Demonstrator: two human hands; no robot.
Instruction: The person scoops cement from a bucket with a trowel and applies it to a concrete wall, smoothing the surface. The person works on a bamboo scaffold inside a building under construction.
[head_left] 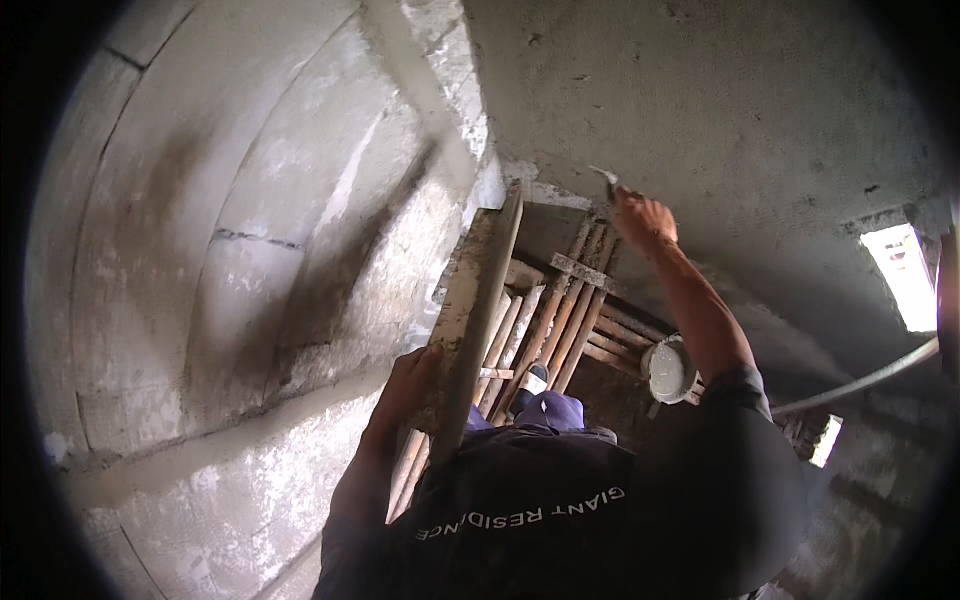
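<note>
My left hand point(408, 385) grips the edge of a long, mortar-caked straightedge board point(476, 290), which runs up from beside my body to the corner of the walls. Its fingers are partly hidden behind the board. My right hand point(646, 218) is raised at arm's length near the grey rendered wall point(700, 110). Closed in that fist is a small trowel point(610, 182), its pale blade pointing up and left, close to the wall. Whether the blade touches the wall, I cannot tell.
Below me lies scaffolding of wooden poles point(566, 320) with a short crosspiece point(583, 270). A mortar-smeared bucket point(668, 372) stands under my right arm. On the left rises a wall of large panels point(240, 220). A bright opening point(900, 270) and a pale hose point(860, 378) are at the right.
</note>
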